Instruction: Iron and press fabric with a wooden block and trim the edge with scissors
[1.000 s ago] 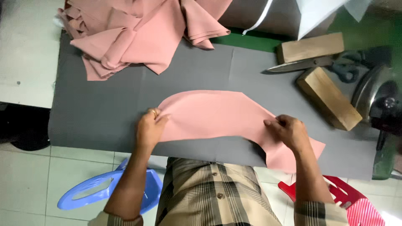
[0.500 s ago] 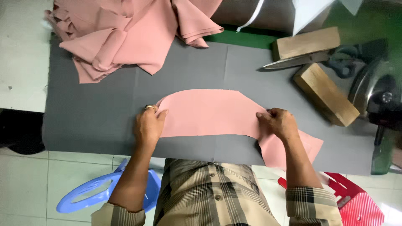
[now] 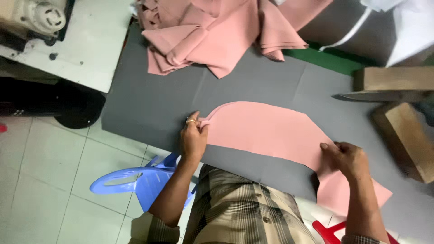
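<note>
— What lies on the grey tabletop (image 3: pixel 149 104)?
— A curved pink fabric piece (image 3: pixel 266 133), nearer the person than the heaped pink cloth (image 3: pixel 217 31).
— And the hands?
— Left hand (image 3: pixel 194 138) pinches its left tip; right hand (image 3: pixel 348 158) fingers pinch its lower right edge.

The curved pink fabric piece (image 3: pixel 271 135) now lies slightly lifted at its left tip, where the left hand (image 3: pixel 194 138) pinches it instead of pressing flat. The right hand (image 3: pixel 346 158) sits farther right. A sewing machine (image 3: pixel 31 18) has come into view.
</note>
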